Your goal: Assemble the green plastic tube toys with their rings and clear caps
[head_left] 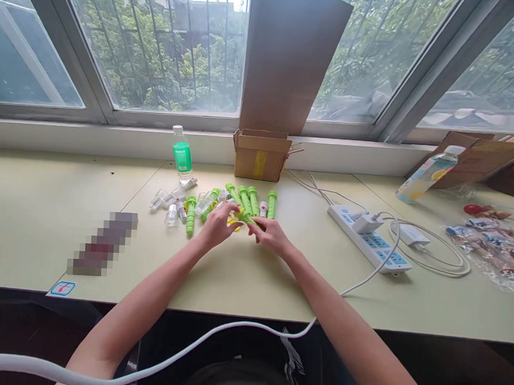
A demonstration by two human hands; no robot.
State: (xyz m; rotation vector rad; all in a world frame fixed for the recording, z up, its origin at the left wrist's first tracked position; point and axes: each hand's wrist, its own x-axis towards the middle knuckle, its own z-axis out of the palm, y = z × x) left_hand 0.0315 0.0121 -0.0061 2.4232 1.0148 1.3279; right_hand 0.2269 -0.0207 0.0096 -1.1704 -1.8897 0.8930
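My left hand [217, 225] and my right hand [271, 234] meet over the middle of the pale table [253, 273]. Both pinch one green plastic tube [243, 216] that has a yellow piece [232, 220] at its left end. Just beyond my fingers lie several more green tubes [254, 199], one of them [190, 214] off to the left. Several clear plastic caps [170, 202] are scattered to the left of the tubes.
A green-labelled water bottle [182, 156] and a small cardboard box [261, 155] stand near the window sill. A white power strip [369, 238] with plugs and cables lies on the right. Packets of toys [491, 245] and another bottle [425, 174] are far right.
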